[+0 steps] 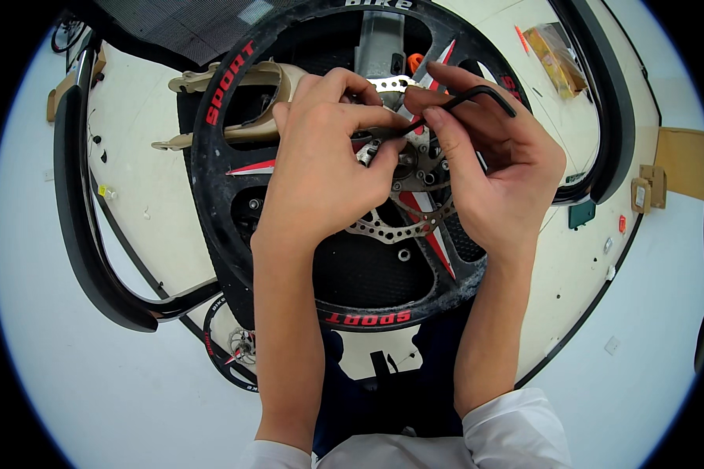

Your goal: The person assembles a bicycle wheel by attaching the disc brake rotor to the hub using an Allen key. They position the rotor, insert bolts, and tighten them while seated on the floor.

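A black bicycle wheel (379,319) with red-and-white spoke accents lies flat in front of me, a perforated silver brake disc (383,231) around its hub. My right hand (502,160) grips a black hex key (472,92) between thumb and fingers, its short bent end pointing up and right. The key's long arm runs down-left toward the hub. My left hand (325,152) is closed over the hub, fingertips and thumb drawn together beside the key's far end. What they pinch is hidden. Below the disc, a small metal ring or nut (404,255) shows in a wheel opening.
The wheel rests on a black chair seat between two armrests (105,270) (616,109). A beige curved part (283,87) lies under the wheel at left. Another wheel (241,344) is on the floor. Cardboard boxes (641,193), a yellow package (555,59) and a green case (581,215) are at right.
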The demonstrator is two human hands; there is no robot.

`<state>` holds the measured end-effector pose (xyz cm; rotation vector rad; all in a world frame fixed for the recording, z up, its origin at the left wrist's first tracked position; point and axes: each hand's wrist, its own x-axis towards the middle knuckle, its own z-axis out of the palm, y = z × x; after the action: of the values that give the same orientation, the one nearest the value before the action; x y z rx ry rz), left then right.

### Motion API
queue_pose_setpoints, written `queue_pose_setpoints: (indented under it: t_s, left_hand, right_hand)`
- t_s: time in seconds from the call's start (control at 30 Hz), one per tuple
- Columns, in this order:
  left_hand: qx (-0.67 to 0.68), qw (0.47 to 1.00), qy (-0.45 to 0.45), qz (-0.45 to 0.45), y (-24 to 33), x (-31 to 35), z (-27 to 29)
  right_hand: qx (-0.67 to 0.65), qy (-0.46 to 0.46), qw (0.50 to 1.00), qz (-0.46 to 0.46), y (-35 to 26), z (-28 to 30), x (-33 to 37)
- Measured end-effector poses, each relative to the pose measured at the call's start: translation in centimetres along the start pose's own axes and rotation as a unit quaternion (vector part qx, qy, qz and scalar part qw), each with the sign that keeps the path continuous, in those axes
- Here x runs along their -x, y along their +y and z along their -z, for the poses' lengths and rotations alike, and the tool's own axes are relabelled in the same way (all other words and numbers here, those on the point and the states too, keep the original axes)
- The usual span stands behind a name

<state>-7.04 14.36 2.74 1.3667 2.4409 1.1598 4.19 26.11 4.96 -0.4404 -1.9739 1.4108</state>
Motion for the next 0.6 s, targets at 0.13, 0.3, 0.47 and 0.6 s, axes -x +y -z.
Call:
queue_pose_setpoints:
  t_s: [0.13,0.3,0.47,0.6]
  left_hand:
    - [0.017,1.000,0.008,-0.006,-0.28,-0.10,-0.17]
    - [0.018,1.000,0.016,-0.013,-0.26,-0.19,-0.38]
    - [0.038,0.999,0.038,0.012,-0.32,-0.15,-0.48]
    - [0.037,0.999,0.028,0.015,0.00,-0.23,-0.31]
  right_hand:
    - [-0.006,0.005,1.000,0.003,0.34,-0.01,-0.02]
    - [0.029,0.017,0.999,0.010,0.22,-0.04,-0.11]
    - [0.070,0.029,0.997,0.022,0.26,-0.24,-0.02]
    - [0.088,0.033,0.995,0.030,0.20,0.04,-0.04]
